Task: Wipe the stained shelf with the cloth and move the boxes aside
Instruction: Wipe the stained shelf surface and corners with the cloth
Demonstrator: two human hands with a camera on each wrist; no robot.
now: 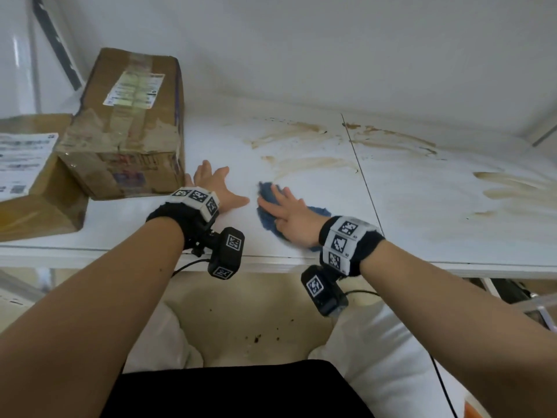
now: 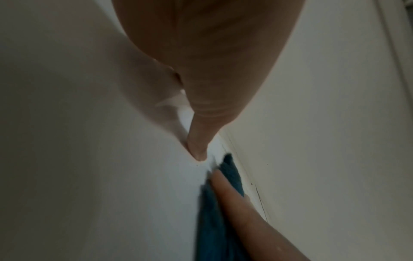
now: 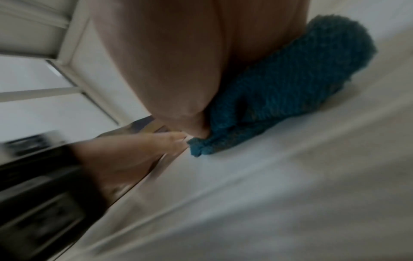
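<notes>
- Right hand [image 1: 291, 217] lies flat, fingers straight, pressing the blue cloth [image 1: 269, 203] onto the white shelf [image 1: 301, 182], near its front edge.
- Left hand [image 1: 215, 184] rests spread and flat on the shelf, holding nothing, its fingertips at or just beside the nearer box [image 1: 126, 128]; contact is unclear.
- 2 boxes sit at the shelf's left end, the second [image 1: 33, 188] lower and further left.
- Brown stains [image 1: 388, 143] streak the shelf behind and right of the cloth.
</notes>
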